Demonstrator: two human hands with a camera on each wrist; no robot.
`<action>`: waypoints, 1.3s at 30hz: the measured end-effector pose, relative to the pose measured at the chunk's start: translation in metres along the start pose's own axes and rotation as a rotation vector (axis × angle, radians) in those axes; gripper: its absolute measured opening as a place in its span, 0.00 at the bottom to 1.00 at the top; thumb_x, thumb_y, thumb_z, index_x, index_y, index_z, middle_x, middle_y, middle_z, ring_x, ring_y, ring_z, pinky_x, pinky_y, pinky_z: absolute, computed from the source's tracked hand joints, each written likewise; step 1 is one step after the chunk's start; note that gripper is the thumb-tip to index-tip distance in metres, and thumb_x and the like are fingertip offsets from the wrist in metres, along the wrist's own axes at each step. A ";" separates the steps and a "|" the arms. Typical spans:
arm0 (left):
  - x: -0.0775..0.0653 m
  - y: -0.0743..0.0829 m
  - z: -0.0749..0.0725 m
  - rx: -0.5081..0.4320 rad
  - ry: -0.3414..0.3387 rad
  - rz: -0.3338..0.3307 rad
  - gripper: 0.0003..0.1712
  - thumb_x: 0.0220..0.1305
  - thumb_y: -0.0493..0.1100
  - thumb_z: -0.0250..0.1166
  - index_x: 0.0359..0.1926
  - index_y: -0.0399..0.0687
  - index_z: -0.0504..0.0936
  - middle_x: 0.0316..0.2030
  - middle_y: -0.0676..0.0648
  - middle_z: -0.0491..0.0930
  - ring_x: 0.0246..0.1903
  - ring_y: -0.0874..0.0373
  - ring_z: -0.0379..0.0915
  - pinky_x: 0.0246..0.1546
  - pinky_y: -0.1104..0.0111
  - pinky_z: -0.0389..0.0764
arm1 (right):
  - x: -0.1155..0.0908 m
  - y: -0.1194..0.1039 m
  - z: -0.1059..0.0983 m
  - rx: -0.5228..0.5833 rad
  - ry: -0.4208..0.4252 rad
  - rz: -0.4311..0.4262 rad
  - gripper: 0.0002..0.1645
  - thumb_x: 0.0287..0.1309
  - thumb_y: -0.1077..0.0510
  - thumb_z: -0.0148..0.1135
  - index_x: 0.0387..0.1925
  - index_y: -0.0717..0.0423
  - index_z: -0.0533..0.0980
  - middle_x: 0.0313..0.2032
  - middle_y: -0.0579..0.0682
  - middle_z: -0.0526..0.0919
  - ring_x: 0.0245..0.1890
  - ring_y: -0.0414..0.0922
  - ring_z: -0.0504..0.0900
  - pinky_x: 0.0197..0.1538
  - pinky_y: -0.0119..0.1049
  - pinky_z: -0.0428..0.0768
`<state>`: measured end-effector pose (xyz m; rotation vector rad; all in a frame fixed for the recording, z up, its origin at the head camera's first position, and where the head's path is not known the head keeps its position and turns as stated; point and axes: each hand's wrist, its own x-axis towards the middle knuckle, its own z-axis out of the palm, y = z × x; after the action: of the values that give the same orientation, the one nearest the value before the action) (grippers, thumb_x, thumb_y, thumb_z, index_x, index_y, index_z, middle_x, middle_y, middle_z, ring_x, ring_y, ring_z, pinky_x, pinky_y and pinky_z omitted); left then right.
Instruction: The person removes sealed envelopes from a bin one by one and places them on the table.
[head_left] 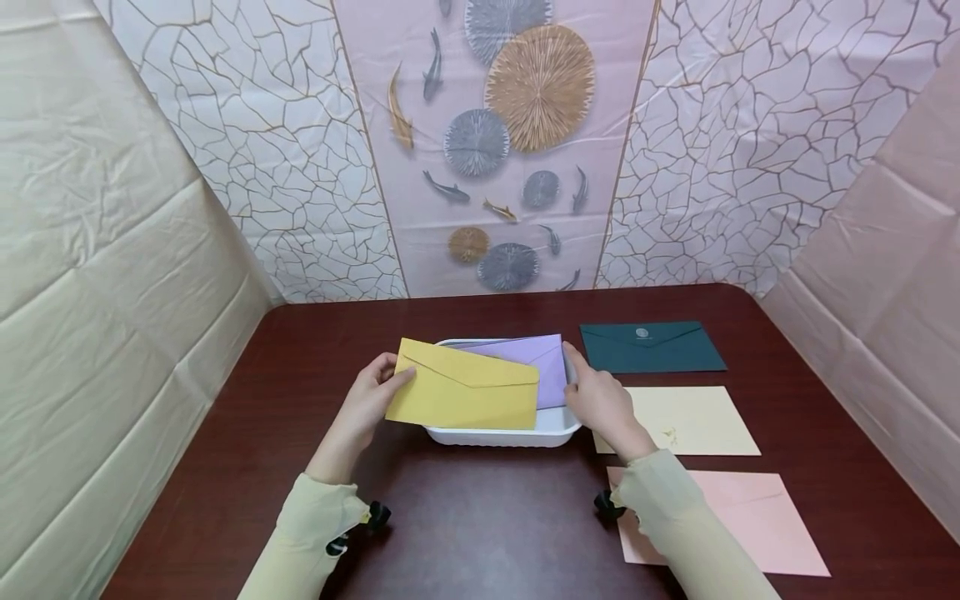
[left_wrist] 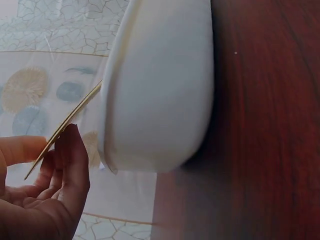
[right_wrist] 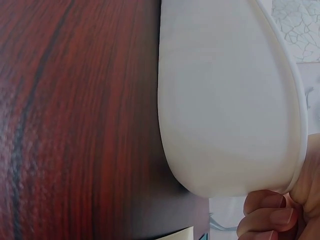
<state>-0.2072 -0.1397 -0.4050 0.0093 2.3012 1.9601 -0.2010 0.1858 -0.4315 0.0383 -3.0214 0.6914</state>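
My left hand (head_left: 370, 392) pinches the left end of a yellow envelope (head_left: 465, 400), thumb in front and fingers behind. In the left wrist view this envelope (left_wrist: 67, 125) shows edge-on, tilted beside the tray's rim. It overlaps the front of a white plastic tray (head_left: 502, 437) and partly hides a purple envelope (head_left: 551, 375) in it. At the tray's right end is my right hand (head_left: 600, 400), its index fingertip right at the purple envelope's upper corner. The right wrist view shows the other fingers (right_wrist: 272, 217) curled against the outside of the tray (right_wrist: 230, 100), below its rim.
To the right, a dark green envelope (head_left: 651, 348), a cream envelope (head_left: 701, 417) and a pink envelope (head_left: 738, 517) lie in a column on the dark red-brown table (head_left: 465, 517). My right forearm crosses over the pink one. A patterned cloth (head_left: 300, 150) hangs behind the table.
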 end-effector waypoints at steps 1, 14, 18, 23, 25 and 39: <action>0.000 -0.002 0.000 0.001 -0.004 -0.004 0.17 0.64 0.45 0.60 0.48 0.39 0.71 0.36 0.43 0.78 0.32 0.54 0.77 0.32 0.64 0.77 | 0.000 0.000 0.000 0.000 0.000 0.002 0.42 0.59 0.59 0.51 0.74 0.50 0.52 0.13 0.49 0.68 0.11 0.44 0.64 0.14 0.35 0.61; -0.002 -0.022 -0.009 -0.002 -0.030 -0.052 0.20 0.61 0.43 0.64 0.49 0.35 0.71 0.39 0.41 0.78 0.32 0.56 0.78 0.34 0.59 0.79 | 0.000 -0.001 -0.002 -0.001 -0.007 0.016 0.42 0.59 0.59 0.51 0.74 0.50 0.50 0.14 0.50 0.68 0.11 0.45 0.65 0.15 0.35 0.62; 0.001 -0.023 -0.010 0.019 -0.029 -0.047 0.21 0.61 0.44 0.64 0.49 0.35 0.70 0.39 0.41 0.78 0.31 0.57 0.77 0.35 0.57 0.79 | 0.000 -0.001 -0.002 0.002 -0.007 0.015 0.42 0.59 0.60 0.51 0.74 0.50 0.50 0.14 0.50 0.68 0.11 0.45 0.65 0.15 0.35 0.62; 0.003 -0.024 -0.010 0.056 -0.023 -0.036 0.20 0.62 0.44 0.63 0.48 0.34 0.71 0.38 0.40 0.79 0.31 0.56 0.77 0.36 0.57 0.79 | -0.001 -0.002 -0.001 0.005 -0.011 0.011 0.42 0.59 0.59 0.51 0.74 0.50 0.51 0.13 0.50 0.68 0.11 0.45 0.65 0.15 0.35 0.62; 0.005 -0.023 -0.009 0.070 -0.020 -0.029 0.19 0.63 0.43 0.62 0.49 0.34 0.71 0.38 0.40 0.79 0.31 0.56 0.77 0.35 0.59 0.79 | -0.001 -0.002 -0.001 0.004 -0.011 0.009 0.42 0.59 0.59 0.52 0.74 0.51 0.51 0.13 0.50 0.68 0.11 0.45 0.65 0.15 0.35 0.62; 0.016 -0.019 0.000 0.118 -0.063 -0.002 0.19 0.61 0.46 0.64 0.46 0.35 0.73 0.33 0.44 0.79 0.28 0.57 0.76 0.30 0.63 0.75 | -0.001 -0.003 -0.003 -0.025 -0.025 0.016 0.42 0.59 0.59 0.52 0.74 0.50 0.51 0.14 0.51 0.69 0.12 0.46 0.68 0.15 0.37 0.64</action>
<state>-0.2213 -0.1419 -0.4253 0.0785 2.3714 1.7938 -0.1996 0.1844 -0.4279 0.0223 -3.0569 0.6589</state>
